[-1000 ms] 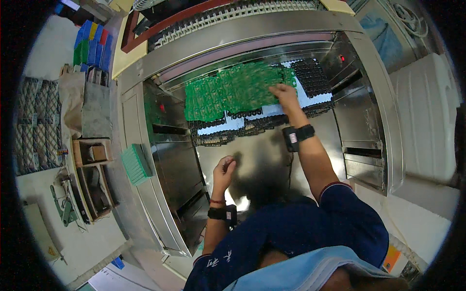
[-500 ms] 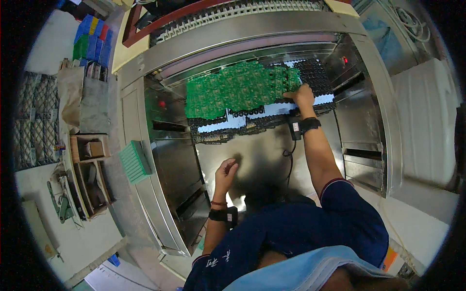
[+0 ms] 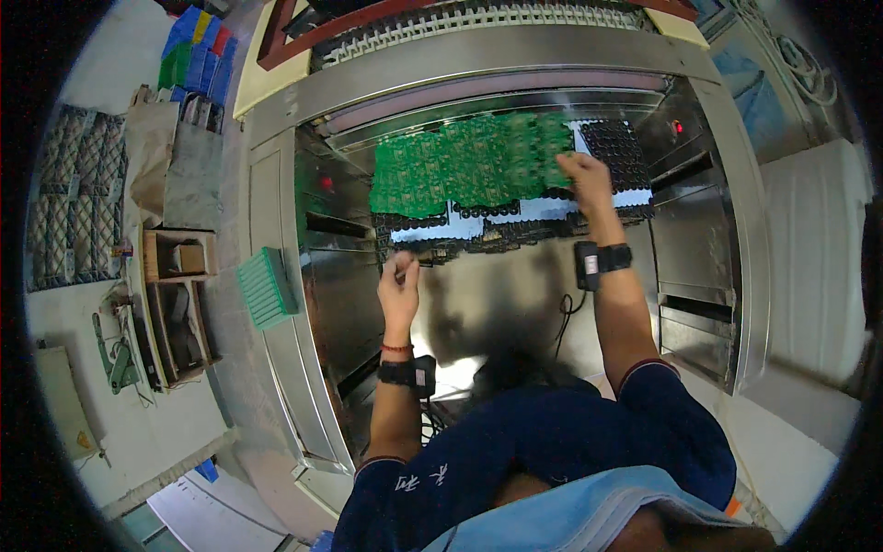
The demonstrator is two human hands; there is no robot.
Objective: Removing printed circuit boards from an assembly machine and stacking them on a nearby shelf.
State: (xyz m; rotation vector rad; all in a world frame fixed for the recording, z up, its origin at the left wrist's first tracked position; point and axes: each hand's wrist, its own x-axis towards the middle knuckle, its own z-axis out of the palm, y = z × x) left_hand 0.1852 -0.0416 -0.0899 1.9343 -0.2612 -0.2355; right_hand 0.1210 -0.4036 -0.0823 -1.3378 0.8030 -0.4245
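Head view: now nearer black bumpy strips with left hand, half curled, can't tell if empty; pinching flat green board with right hand.

Seen from the middle of the shiny metal surface before me, green circuit-board panels spread around eleven o'clock. Black panels lie between one and two, and more show along the green ones' near edge. At nine, a green ridged tray rests on the steel frame.
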